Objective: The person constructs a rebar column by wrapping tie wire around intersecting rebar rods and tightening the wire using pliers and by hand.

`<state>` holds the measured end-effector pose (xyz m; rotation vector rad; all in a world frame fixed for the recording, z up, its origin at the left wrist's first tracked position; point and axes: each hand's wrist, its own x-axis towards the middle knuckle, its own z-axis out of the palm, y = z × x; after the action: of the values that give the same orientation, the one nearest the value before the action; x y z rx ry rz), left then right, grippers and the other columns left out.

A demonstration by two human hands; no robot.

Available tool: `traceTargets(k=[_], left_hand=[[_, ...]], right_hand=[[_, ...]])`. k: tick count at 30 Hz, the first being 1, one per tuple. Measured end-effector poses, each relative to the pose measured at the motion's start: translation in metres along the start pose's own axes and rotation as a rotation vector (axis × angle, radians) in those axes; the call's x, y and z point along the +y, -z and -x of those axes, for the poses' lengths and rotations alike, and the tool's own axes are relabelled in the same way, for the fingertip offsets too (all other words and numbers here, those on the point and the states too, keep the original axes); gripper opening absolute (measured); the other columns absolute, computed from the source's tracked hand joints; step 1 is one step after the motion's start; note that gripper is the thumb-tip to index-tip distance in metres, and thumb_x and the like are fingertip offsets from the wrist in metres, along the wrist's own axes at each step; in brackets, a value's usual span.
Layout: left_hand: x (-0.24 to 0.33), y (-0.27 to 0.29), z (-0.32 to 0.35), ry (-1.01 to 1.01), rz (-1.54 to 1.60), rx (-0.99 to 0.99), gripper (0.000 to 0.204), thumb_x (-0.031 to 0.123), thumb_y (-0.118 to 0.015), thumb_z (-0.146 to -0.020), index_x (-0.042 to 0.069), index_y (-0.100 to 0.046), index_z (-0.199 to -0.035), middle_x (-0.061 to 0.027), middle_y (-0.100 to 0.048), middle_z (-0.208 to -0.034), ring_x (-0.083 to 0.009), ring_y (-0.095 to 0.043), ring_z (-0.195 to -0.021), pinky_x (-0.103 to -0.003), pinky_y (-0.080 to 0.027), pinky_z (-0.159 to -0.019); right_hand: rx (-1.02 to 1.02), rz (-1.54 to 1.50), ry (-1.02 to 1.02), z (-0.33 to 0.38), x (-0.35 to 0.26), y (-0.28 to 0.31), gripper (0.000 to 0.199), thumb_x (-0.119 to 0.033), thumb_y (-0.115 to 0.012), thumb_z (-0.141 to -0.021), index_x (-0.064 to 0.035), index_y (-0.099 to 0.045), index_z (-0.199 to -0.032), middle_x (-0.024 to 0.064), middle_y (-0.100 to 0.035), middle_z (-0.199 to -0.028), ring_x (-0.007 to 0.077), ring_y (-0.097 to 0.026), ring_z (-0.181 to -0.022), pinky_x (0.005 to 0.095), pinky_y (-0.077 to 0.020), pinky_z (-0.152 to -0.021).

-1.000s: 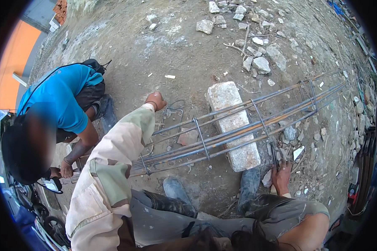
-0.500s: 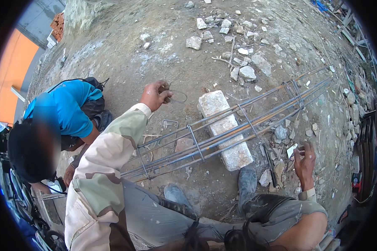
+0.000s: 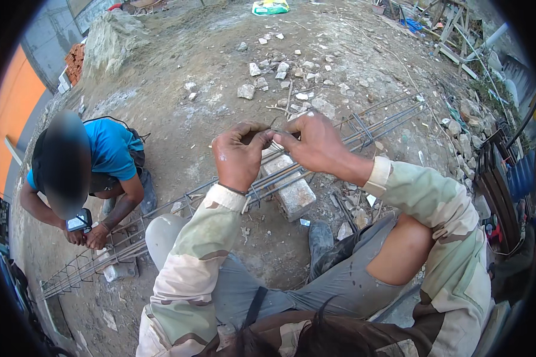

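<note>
My left hand (image 3: 238, 156) and my right hand (image 3: 320, 146) meet in front of me, fingertips pinched together on a thin piece of wire (image 3: 273, 121). Only a little of the wire shows between the fingers. Beneath them a long rebar cage (image 3: 363, 134) of several bars with square stirrups runs from lower left to upper right. It rests across a pale concrete block (image 3: 296, 199), which my hands and the bars partly cover. Both hands are above the cage; whether they touch it I cannot tell.
A co-worker in a blue shirt (image 3: 114, 149) crouches at the left beside the cage, holding a small device (image 3: 78, 221). A second block (image 3: 120, 271) supports the cage there. Broken stones (image 3: 246, 91) lie on the dirt ahead. Dark planks (image 3: 495, 190) stand at the right.
My right hand has come from the lower right to join my left hand at the wire. My view has lifted, and my knees have shifted. The co-worker's head has risen.
</note>
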<state>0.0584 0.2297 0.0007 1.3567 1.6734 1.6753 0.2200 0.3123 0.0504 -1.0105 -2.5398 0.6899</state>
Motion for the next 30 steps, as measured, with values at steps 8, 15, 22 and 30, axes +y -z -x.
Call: traceTargets(k=[8, 15, 22, 30], left_hand=[[-0.041, 0.002, 0.013, 0.373, 0.822, 0.273, 0.023, 0.006, -0.056, -0.105, -0.012, -0.051, -0.117, -0.0304, -0.068, -0.114, -0.0400, -0.072, -0.107, -0.046, -0.064, -0.094], [-0.044, 0.016, 0.012, 0.448, 0.804, -0.021, 0.038, 0.022, -0.058, -0.107, -0.011, -0.054, -0.126, -0.0288, -0.064, -0.128, -0.0374, -0.065, -0.122, -0.048, -0.058, -0.103], [-0.034, -0.011, 0.062, 0.629, 0.783, 0.059, 0.050, 0.041, -0.057, -0.107, -0.002, -0.061, -0.132, -0.0191, -0.068, -0.130, -0.0274, -0.063, -0.125, -0.041, -0.055, -0.098], [-0.028, 0.053, 0.026, 0.378, 0.331, 0.030, 0.031, 0.027, -0.057, -0.109, 0.003, -0.063, -0.091, 0.0026, -0.052, -0.068, -0.0066, -0.043, -0.050, -0.025, -0.034, -0.045]], right_hand=[[-0.137, -0.226, -0.147, 0.043, 0.034, -0.060, 0.026, -0.026, -0.073, -0.092, -0.0010, -0.080, -0.091, 0.0162, -0.069, -0.065, 0.0215, -0.068, -0.061, 0.0387, -0.0517, -0.062], [-0.006, -0.254, 0.139, 0.059, 0.026, -0.078, 0.031, -0.027, -0.077, -0.088, 0.0019, -0.076, -0.076, 0.0172, -0.068, -0.068, 0.0221, -0.065, -0.060, 0.0401, -0.0473, -0.058], [-0.161, -0.305, -0.188, 0.049, 0.002, -0.047, 0.025, -0.024, -0.078, -0.087, 0.0018, -0.079, -0.087, 0.0202, -0.074, -0.080, 0.0227, -0.071, -0.068, 0.0359, -0.0515, -0.062], [-0.435, -0.212, 0.225, 0.018, 0.016, -0.028, 0.021, -0.013, -0.076, -0.089, 0.0025, -0.076, -0.103, 0.0171, -0.077, -0.095, 0.0250, -0.074, -0.084, 0.0355, -0.0563, -0.076]])
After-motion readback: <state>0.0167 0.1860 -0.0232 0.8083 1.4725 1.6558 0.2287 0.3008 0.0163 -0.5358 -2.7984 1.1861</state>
